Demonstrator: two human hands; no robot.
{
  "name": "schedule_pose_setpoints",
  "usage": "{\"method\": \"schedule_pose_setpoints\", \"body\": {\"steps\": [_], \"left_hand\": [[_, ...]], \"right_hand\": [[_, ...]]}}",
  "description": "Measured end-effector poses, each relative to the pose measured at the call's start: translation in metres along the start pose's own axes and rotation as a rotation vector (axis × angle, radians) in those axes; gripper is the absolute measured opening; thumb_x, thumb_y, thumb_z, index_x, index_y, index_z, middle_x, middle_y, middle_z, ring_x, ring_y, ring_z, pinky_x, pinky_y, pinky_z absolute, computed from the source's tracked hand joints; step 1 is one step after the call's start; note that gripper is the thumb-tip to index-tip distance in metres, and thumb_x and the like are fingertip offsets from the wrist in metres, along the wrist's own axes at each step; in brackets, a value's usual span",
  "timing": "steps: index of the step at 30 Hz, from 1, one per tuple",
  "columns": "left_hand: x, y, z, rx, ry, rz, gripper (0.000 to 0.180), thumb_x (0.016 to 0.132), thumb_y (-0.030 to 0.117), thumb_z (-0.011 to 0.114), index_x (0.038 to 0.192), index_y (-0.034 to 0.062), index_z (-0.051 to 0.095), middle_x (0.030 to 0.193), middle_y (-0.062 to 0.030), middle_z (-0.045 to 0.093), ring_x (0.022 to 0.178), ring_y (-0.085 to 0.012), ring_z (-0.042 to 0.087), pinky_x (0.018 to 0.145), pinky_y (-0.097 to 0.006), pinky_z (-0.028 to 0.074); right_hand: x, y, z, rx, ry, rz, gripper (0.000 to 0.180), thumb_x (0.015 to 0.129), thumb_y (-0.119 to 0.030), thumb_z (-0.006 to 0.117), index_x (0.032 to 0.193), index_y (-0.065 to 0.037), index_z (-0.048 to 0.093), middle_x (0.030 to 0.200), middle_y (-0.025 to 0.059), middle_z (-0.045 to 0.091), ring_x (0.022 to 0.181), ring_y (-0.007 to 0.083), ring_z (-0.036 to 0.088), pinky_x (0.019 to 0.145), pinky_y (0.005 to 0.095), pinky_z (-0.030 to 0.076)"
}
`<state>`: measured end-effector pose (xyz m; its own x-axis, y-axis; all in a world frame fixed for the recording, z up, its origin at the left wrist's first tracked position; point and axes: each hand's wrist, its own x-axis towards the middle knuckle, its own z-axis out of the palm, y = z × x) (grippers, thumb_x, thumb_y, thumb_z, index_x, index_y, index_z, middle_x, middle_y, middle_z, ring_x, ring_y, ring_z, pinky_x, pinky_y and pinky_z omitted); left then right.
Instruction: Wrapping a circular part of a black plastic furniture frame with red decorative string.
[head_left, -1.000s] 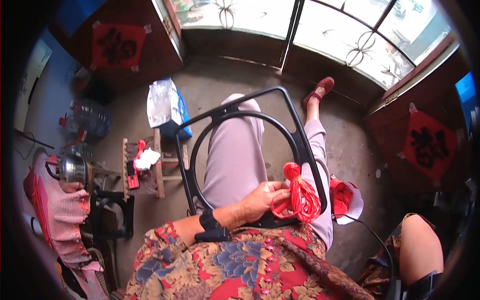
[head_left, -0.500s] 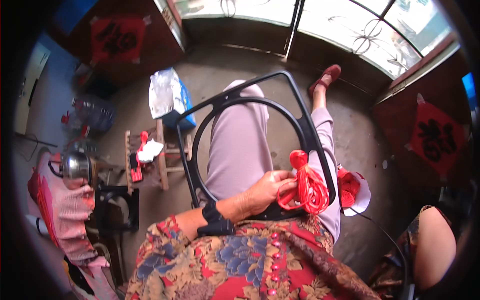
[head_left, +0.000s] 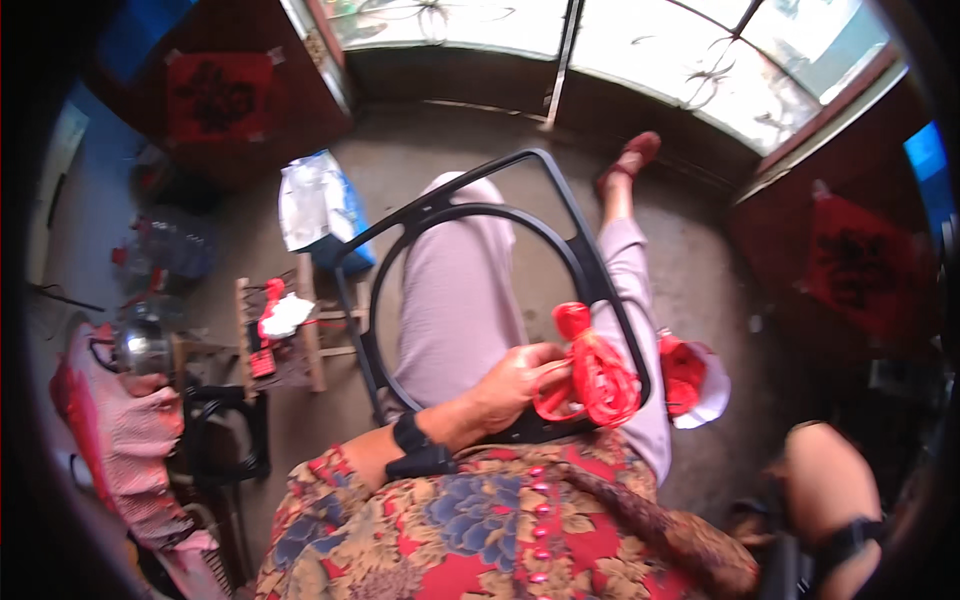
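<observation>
My left hand [head_left: 515, 385] is closed on a looped bundle of red cord [head_left: 605, 380], pinching it between thumb and fingers. The cord hangs in bunched loops with a knot-like tuft at its top. Beneath it, a black rectangular frame [head_left: 590, 262] with a large round opening lies tilted across my lap, its near edge against my floral top. My right forearm [head_left: 832, 470], with a dark band round the wrist, is bent back at the lower right. The right hand itself is lost beyond the dark lower edge.
Right of my leg sits more red cord [head_left: 680, 375] with something white. A small wooden stool [head_left: 310, 345] on the left carries red and white items. Behind it stands a blue-and-white bag [head_left: 330, 205]. Farther left are a metal kettle [head_left: 140, 345], plastic bottles and another black frame [head_left: 262, 440].
The view has shifted, so most things sit slightly farther left. My right forearm has swung, and its wrist band now shows. My left hand still grips the red cord.
</observation>
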<state>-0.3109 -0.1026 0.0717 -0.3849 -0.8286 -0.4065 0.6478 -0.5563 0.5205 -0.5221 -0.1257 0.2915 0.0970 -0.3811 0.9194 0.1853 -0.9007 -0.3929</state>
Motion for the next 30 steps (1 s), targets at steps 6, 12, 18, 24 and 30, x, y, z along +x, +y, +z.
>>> {"method": "schedule_pose_setpoints", "body": {"steps": [6, 12, 18, 24, 30], "left_hand": [[0.006, 0.005, 0.003, 0.076, -0.051, -0.05, 0.024, 0.09, 0.017, 0.057, 0.106, -0.0013, 0.054, 0.087, -0.0066, 0.063, 0.069, -0.0116, 0.061, 0.065, -0.023, 0.051], [0.001, 0.003, -0.008, 0.071, -0.024, -0.043, 0.023, 0.09, 0.017, 0.056, 0.106, 0.0004, 0.055, 0.083, -0.0069, 0.063, 0.063, -0.0126, 0.062, 0.058, -0.023, 0.052], [0.004, 0.007, 0.0, 0.109, 0.012, -0.036, 0.023, 0.091, 0.018, 0.055, 0.106, 0.0012, 0.054, 0.08, -0.0069, 0.063, 0.061, -0.0131, 0.062, 0.056, -0.023, 0.053], [0.002, 0.006, -0.003, 0.187, -0.029, 0.017, 0.021, 0.092, 0.017, 0.053, 0.103, -0.0003, 0.053, 0.079, -0.0068, 0.063, 0.063, -0.0127, 0.062, 0.057, -0.023, 0.053], [0.002, 0.008, -0.004, 0.165, 0.023, -0.031, 0.019, 0.092, 0.019, 0.053, 0.097, 0.0003, 0.054, 0.078, -0.0076, 0.063, 0.061, -0.0122, 0.062, 0.053, -0.022, 0.052]], "right_hand": [[-0.067, 0.072, -0.004, -0.196, 0.096, 0.675, 0.04, 0.095, -0.027, 0.036, 0.125, -0.001, 0.043, 0.111, 0.0136, 0.058, 0.099, 0.0214, 0.057, 0.092, 0.0305, 0.041], [-0.15, 0.132, 0.008, 0.405, -0.056, 1.492, 0.047, 0.091, -0.024, 0.048, 0.13, 0.0, 0.036, 0.115, 0.0145, 0.056, 0.107, 0.023, 0.056, 0.094, 0.0339, 0.042], [-0.133, 0.132, 0.011, 0.469, 0.003, 1.541, 0.065, 0.085, -0.017, 0.058, 0.138, -0.005, 0.022, 0.118, 0.0171, 0.053, 0.105, 0.0242, 0.056, 0.093, 0.0342, 0.043], [-0.125, 0.118, 0.048, -0.437, -0.482, 0.923, 0.102, 0.065, -0.02, 0.078, 0.142, -0.009, 0.011, 0.12, 0.0206, 0.05, 0.103, 0.0236, 0.058, 0.077, 0.0354, 0.05], [-0.144, 0.117, 0.026, 0.135, -0.26, 1.677, 0.057, 0.069, -0.005, 0.065, 0.122, 0.001, 0.045, 0.095, 0.0054, 0.06, 0.082, 0.0089, 0.056, 0.071, 0.0242, 0.046]]}}
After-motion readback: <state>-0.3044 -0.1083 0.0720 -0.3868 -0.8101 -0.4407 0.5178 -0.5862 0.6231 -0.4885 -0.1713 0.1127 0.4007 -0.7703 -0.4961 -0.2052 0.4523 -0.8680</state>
